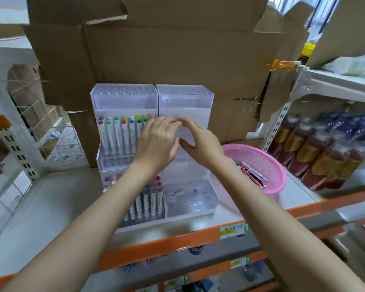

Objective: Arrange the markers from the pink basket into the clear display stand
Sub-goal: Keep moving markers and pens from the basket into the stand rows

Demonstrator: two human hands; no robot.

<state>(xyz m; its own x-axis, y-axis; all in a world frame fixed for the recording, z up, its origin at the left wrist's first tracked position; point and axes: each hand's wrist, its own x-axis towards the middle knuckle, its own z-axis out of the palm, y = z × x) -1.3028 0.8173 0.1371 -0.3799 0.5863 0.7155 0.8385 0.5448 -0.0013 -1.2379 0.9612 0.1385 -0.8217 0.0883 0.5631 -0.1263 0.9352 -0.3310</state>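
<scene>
Both hands meet in front of the middle tier of the clear display stand (pixel 183 102), a stepped acrylic case with a perforated top. The left hand (pixel 158 142) curls its fingers toward the right hand (pixel 200 140), whose forefinger and thumb arch in a C. The fingertips touch, but blur hides whether either grip is clamped on anything. Slim white-barrelled markers (pixel 122 135) with coloured caps stand upright in the stand's left half; its right half shows glossy transparent troughs. Just right of the stand, the round pink basket (pixel 279 184) of perforated plastic holds a few thin pens (pixel 253 172) on the smooth white shelf (pixel 30 207). Creased brown cardboard (pixel 167 55) stands behind.
</scene>
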